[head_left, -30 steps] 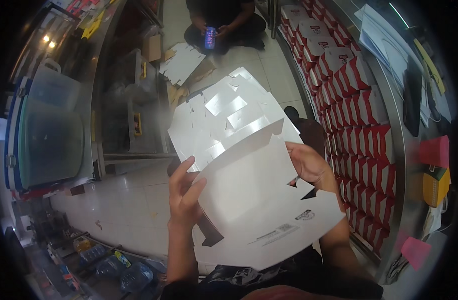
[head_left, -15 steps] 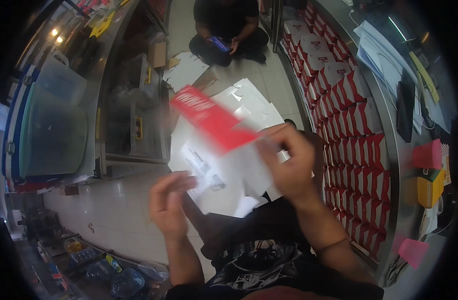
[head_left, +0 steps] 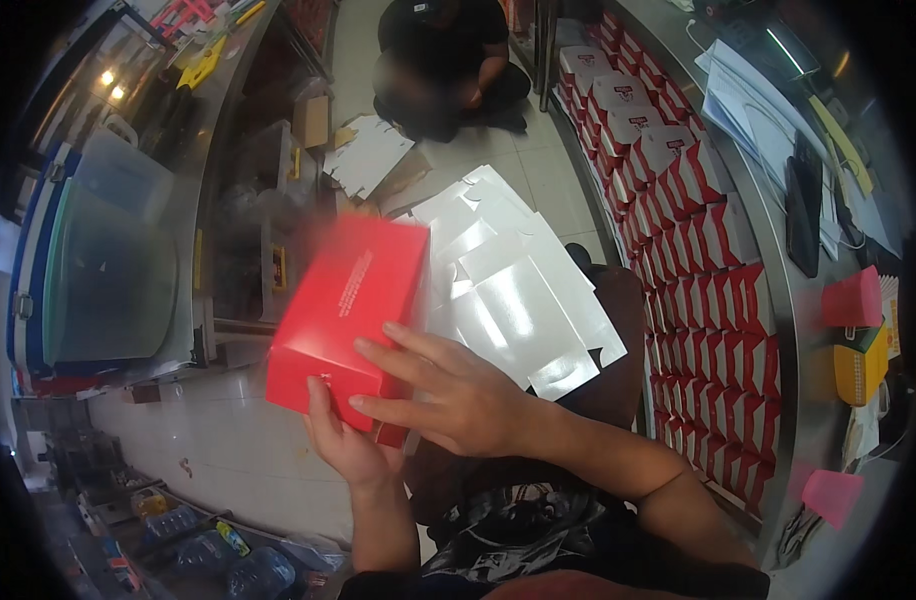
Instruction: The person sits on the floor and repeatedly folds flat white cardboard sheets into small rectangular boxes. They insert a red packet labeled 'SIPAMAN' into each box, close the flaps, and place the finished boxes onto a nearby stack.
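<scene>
Between my hands a red cardboard box (head_left: 353,290), folded into shape, is held tilted with a broad red face up. My left hand (head_left: 353,445) grips its near end from below, the thumb lying on the end panel. The fingers of my right hand (head_left: 458,400) press on the box's near right corner, and its thumb is hidden. Just beyond my right hand lie flat carton blanks (head_left: 518,310), white and glossy, spread over one another across my lap.
At the right, many red-and-white folded boxes (head_left: 708,290) are stacked under a metal counter (head_left: 768,220). Ahead, a person (head_left: 443,70) sits on the floor near flattened cardboard (head_left: 368,155). Plastic bins (head_left: 278,220) fill the left shelf; clear bottles (head_left: 258,570) stand lower left.
The flat red-and-white sheet has become a folded box and moved left. My right hand has come in leftward to it, and my left hand now grips its near end.
</scene>
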`<state>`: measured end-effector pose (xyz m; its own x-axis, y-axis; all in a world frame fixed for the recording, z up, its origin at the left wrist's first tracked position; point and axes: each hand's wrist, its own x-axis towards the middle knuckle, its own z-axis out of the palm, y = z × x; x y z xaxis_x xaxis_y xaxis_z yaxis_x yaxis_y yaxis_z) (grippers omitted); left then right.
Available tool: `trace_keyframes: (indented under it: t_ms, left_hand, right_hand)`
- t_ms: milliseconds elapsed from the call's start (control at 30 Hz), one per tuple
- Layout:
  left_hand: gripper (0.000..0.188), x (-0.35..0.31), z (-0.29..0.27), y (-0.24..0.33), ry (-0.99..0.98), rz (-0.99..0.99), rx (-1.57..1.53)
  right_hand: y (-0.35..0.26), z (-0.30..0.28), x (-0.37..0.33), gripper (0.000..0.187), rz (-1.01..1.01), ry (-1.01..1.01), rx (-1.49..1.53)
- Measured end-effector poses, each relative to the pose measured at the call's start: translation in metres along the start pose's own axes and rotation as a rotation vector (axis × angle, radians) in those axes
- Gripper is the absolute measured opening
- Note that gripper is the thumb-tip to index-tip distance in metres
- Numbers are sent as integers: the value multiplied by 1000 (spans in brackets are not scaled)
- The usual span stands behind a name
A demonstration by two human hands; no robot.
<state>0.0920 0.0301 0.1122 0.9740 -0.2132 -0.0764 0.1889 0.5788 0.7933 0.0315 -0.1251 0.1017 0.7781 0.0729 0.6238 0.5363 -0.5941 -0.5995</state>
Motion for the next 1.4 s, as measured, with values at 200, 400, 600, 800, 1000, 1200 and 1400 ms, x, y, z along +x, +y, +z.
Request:
trace_keyframes:
  t_ms: [200,400,600,800,1000,1200,1400]
  left_hand:
    - [39,-5,6,-2,-113,5,-190]
    - [26,-2,9,-13,-138,84,33]
    - [35,1,12,-18,-303,78,210]
    - [32,9,5,-14,-334,-89,131]
    - [33,11,9,-9,-302,-139,104]
    - [36,7,23,-23,-281,-92,75]
    - [32,15,20,-3,-495,-58,649]
  right_hand:
    - [9,-7,-9,59,18,161,292]
    - [4,-9,-5,73,141,362,372]
    - [9,-29,6,51,50,356,-97]
    - [17,-50,2,35,111,132,230]
    - [18,-48,-2,28,80,102,170]
    - [11,-26,3,30,143,315,-48]
    - [9,-54,-2,39,382,168,372]
